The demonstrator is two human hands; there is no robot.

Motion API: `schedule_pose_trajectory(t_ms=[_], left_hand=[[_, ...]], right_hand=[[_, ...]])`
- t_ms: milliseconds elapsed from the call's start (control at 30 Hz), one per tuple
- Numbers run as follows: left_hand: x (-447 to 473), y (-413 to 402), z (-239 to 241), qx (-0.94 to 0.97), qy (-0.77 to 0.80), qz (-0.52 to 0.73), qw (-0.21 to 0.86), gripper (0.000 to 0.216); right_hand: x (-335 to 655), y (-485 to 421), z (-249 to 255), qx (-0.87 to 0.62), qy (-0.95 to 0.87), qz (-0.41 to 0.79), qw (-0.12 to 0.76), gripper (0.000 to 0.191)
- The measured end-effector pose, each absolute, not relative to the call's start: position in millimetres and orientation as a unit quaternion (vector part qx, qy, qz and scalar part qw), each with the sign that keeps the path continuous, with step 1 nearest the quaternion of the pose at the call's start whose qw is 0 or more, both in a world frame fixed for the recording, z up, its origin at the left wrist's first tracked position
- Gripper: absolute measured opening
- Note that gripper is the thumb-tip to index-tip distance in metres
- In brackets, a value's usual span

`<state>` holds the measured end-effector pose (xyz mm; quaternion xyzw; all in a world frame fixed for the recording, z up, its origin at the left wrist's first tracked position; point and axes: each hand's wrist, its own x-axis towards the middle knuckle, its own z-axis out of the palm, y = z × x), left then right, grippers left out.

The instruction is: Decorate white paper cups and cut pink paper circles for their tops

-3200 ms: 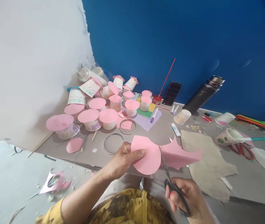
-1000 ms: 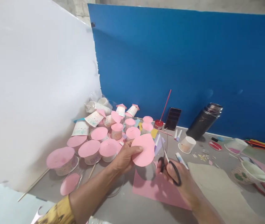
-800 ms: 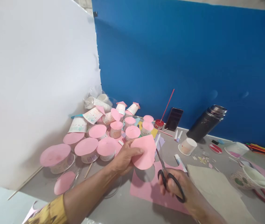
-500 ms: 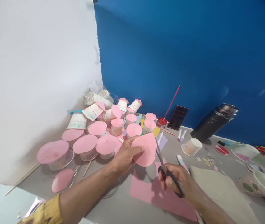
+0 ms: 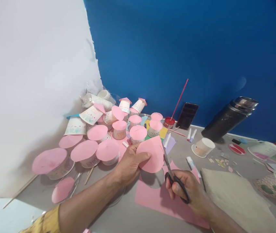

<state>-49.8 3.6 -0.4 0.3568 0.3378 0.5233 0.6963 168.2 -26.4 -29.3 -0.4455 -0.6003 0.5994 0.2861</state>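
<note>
My left hand [image 5: 130, 161] pinches a nearly round piece of pink paper [image 5: 152, 158], thumb on top, with a pointed corner at its upper right. In my right hand [image 5: 186, 184] are black-handled scissors [image 5: 169, 168], their blades against the right edge of the paper. Below both hands lies a larger pink sheet [image 5: 157, 200] with a rounded cut-out. Left of my left hand stand several paper cups topped with pink discs, such as this cup [image 5: 108, 153]. A loose pink disc [image 5: 63, 190] lies near my left forearm.
A dark steel flask [image 5: 222, 121], a leaning phone [image 5: 188, 116] and a red tin with a red stick [image 5: 169, 121] stand by the blue wall. A white cup [image 5: 203, 147], a folded beige cloth [image 5: 237, 197] and a patterned cup [image 5: 271, 187] are at right. Stacked cups [image 5: 96, 101] lie at the back left.
The camera view has shifted slightly. Both hands keep their hold on the pink paper and scissors, and the blades remain at the paper's right edge.
</note>
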Motion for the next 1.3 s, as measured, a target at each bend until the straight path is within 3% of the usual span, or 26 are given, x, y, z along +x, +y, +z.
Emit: schedule_pose_trajectory(t_ms=[1300], left_hand=[[-52,0,8,0.382,0.328,0.518,0.691,0.027]], right_hand=[[172,-27,-47,-0.443,-0.613,0.574,0.314,0.066]])
